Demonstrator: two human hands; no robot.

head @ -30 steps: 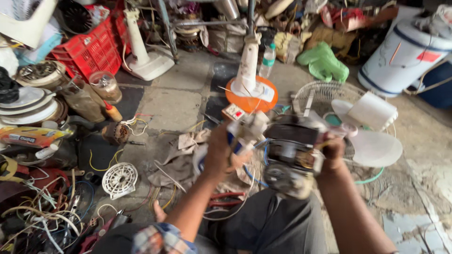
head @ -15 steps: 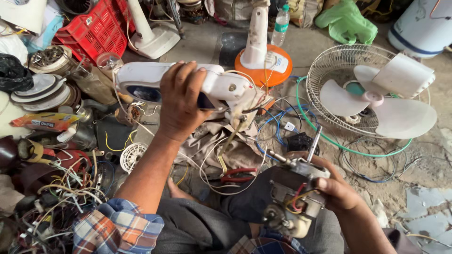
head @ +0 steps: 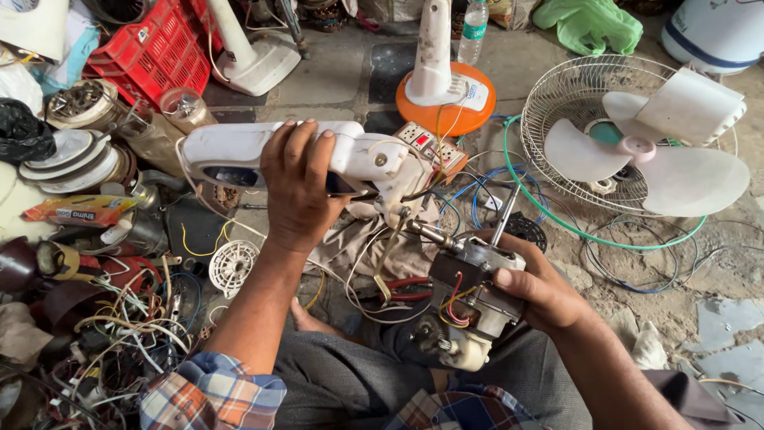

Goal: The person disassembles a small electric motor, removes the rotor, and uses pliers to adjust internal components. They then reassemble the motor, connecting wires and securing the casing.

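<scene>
Since half a second ago little has shifted: the left hand (head: 298, 187) keeps its grip on the white fan housing (head: 294, 155), which sits a touch lower and nearer in view, and the right hand (head: 537, 287) has drawn the fan motor (head: 469, 299) slightly up toward it.

Taking the motor as the landmark, the housing lies up and to the left of it, its long axis running roughly level from left to right, with the open, wired end pointing toward the motor. Thin wires (head: 414, 179) hang from that end down to the motor, so the two parts are apart yet tethered. The motor's shaft (head: 430, 233) points up-left, toward the housing's end.

The left hand is clamped over the top of the housing, fingers wrapped round its far side. The right hand is closed around the motor's right flank, thumb on top, holding it above the lap.

Beyond the motor, to the upper right, a fan blade (head: 652, 147) rests in a wire guard (head: 557, 95) on the floor. An orange fan base (head: 446, 103) stands straight above the motor.
</scene>
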